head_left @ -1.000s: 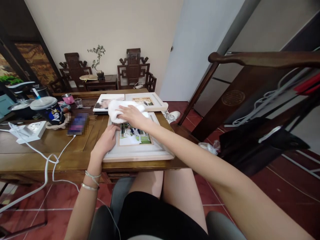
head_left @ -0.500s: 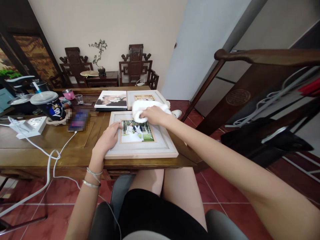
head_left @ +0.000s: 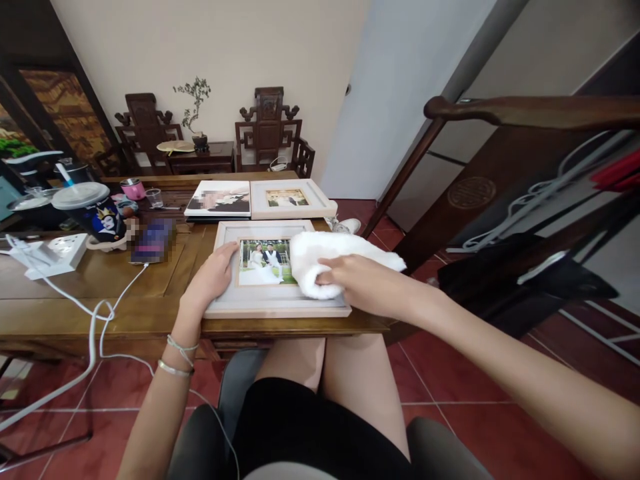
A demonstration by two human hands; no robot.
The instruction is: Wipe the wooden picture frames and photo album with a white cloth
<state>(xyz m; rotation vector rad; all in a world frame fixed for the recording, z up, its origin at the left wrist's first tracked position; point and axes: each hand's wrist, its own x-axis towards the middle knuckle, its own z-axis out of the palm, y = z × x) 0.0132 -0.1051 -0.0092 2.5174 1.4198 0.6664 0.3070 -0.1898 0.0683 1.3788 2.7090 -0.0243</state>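
Observation:
A light wooden picture frame [head_left: 275,311] with a couple's photo in its middle lies flat at the table's front edge. My left hand [head_left: 213,273] holds its left side, the fingers resting over the rim. My right hand [head_left: 360,283] is closed on a bunched white cloth [head_left: 313,257], which is pressed on the right part of the frame. The cloth covers the photo's right edge and hangs out past the frame's right side.
Behind lie a second framed photo [head_left: 260,207] and a white-edged picture panel [head_left: 219,200]. To the left are a phone [head_left: 151,241] on a cable, a lidded drink cup [head_left: 83,197] and a power strip [head_left: 67,252]. A wooden rack [head_left: 540,113] stands at right.
My right hand has drawn the cloth from the frame's far edge toward me and to the right, uncovering the framed photo behind. My left hand stays on the frame's left side.

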